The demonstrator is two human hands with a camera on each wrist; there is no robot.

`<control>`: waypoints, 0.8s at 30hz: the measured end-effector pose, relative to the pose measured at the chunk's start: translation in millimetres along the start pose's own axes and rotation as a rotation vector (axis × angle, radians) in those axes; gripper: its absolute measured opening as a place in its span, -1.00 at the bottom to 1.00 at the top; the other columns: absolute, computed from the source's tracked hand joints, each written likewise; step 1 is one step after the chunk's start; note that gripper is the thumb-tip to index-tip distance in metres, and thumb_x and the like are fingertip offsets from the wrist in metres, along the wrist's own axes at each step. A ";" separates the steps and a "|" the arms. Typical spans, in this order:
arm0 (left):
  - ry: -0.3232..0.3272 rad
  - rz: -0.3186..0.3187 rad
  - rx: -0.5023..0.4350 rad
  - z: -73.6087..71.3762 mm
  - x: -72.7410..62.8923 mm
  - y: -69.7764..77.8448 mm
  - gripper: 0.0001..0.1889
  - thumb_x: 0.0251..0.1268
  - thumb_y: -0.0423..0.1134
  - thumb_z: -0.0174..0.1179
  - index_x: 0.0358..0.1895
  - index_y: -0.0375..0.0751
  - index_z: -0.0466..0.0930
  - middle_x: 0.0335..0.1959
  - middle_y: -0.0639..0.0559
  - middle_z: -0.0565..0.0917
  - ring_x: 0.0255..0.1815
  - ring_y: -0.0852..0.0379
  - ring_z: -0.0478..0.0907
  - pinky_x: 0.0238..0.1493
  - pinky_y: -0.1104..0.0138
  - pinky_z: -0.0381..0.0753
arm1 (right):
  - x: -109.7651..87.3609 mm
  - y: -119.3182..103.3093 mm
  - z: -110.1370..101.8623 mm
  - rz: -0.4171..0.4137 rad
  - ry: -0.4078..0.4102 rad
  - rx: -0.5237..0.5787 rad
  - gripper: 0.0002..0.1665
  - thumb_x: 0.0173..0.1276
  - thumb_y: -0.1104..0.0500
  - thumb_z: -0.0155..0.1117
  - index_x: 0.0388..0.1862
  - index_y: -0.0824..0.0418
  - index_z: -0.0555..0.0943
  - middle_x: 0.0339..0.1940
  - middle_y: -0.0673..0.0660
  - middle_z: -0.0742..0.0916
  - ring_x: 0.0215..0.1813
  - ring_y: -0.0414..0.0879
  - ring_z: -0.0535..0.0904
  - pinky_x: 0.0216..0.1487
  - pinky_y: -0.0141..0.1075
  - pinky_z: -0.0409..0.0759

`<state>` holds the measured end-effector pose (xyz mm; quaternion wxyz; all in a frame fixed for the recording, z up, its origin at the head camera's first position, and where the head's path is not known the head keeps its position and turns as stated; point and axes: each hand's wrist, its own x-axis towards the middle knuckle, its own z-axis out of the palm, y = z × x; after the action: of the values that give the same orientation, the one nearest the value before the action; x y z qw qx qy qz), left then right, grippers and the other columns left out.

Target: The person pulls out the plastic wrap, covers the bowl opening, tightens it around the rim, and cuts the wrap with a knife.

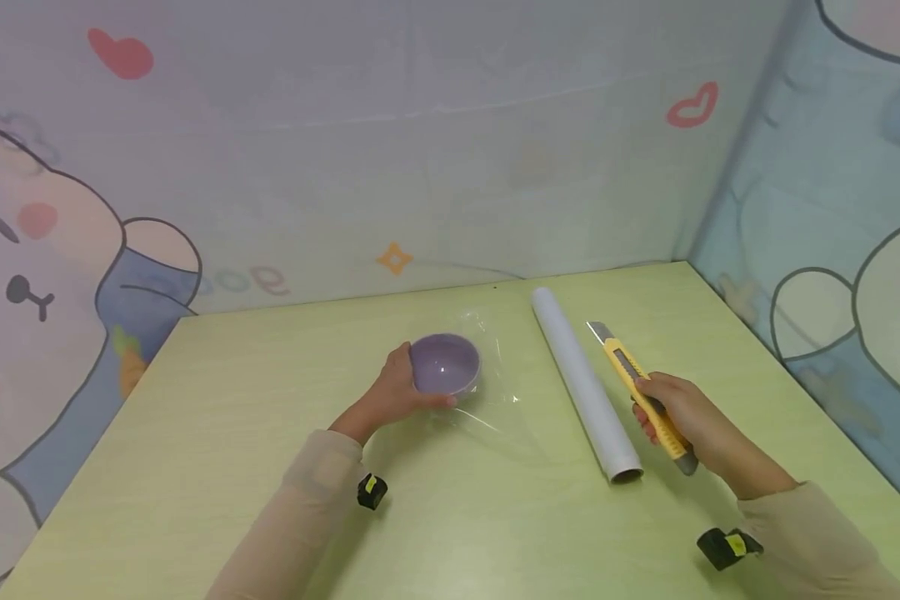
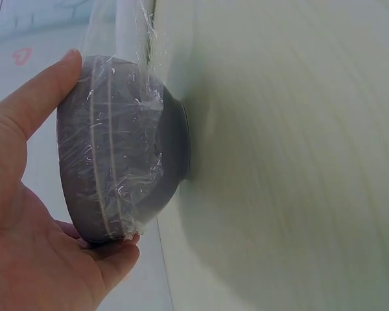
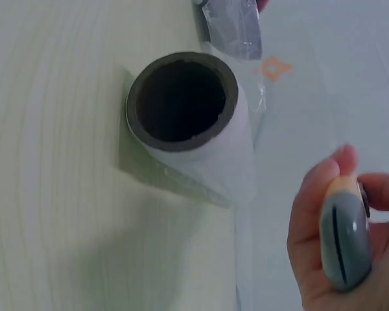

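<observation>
A small purple bowl (image 1: 444,365) stands upright on the pale green table, clear film (image 2: 126,129) stretched over its rim and clinging down its side. My left hand (image 1: 399,392) grips the bowl's left side, thumb at the near rim and fingers around the far side. In my right hand (image 1: 682,417) is a yellow utility knife (image 1: 645,392), held above the table with its blade out, pointing away and to the left. Its grey end cap (image 3: 345,240) faces the right wrist camera. Between the hands lies a white roll (image 1: 585,383) of film on a dark hollow core.
Loose film (image 1: 498,400) spreads from the bowl toward the roll over the table (image 1: 217,433). A cartoon-printed cloth (image 1: 450,167) hangs behind the table's far edge and continues along the right side. Black cameras (image 1: 372,492) are strapped at both wrists.
</observation>
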<state>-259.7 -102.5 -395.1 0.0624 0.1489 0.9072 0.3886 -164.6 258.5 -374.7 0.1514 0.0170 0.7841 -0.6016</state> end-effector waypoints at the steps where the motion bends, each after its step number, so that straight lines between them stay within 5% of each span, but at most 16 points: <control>1: -0.002 -0.003 -0.004 0.2 -0.1 0.2 0.01 -0.25 -0.05 0.48 0.27 -0.39 0.08 0.17 -0.28 0.27 0.15 -0.14 0.31 0.13 0.04 0.38 | -1.0 0.4 -0.4 -0.006 0.000 0.010 -0.64 0.50 0.05 -0.28 -0.21 0.35 0.28 -0.55 -0.01 0.51 -0.57 -0.24 0.43 -0.46 -0.32 0.54; 11: 0.005 0.000 -0.032 2.0 -0.3 1.1 0.02 -0.26 -0.06 0.49 0.27 -0.41 0.07 0.17 -0.29 0.27 0.15 -0.14 0.31 0.13 0.03 0.37 | -6.4 -0.1 -8.2 -0.029 -0.042 0.017 -0.57 0.47 0.22 -0.38 0.16 0.52 0.07 -0.31 -0.01 0.54 -0.37 -0.23 0.49 -0.34 -0.29 0.53; 19: -0.008 -0.012 -0.026 2.5 -1.8 0.5 0.10 -0.23 -0.05 0.47 0.33 -0.43 -0.05 0.23 -0.32 0.21 0.19 -0.17 0.27 0.17 0.01 0.34 | -2.4 6.0 -15.0 -0.061 -0.051 -0.022 -0.46 0.32 0.38 -0.29 0.23 0.61 -0.06 0.03 0.33 0.44 -0.09 -0.16 0.51 -0.09 -0.36 0.54; 24: -0.026 -0.044 -0.024 1.6 -2.1 -0.5 0.17 -0.21 -0.03 0.46 0.39 -0.40 -0.18 0.30 -0.32 0.13 0.24 -0.18 0.23 0.22 0.00 0.30 | 7.7 14.5 -23.1 0.001 -0.054 -0.027 -0.36 0.38 0.32 -0.28 0.34 0.59 -0.17 0.21 0.47 0.29 0.06 -0.05 0.43 -0.07 -0.33 0.53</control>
<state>-257.4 -102.4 -396.6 0.0846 0.1331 0.9045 0.3962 -173.9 283.2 -385.0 0.1729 -0.0008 0.7879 -0.5911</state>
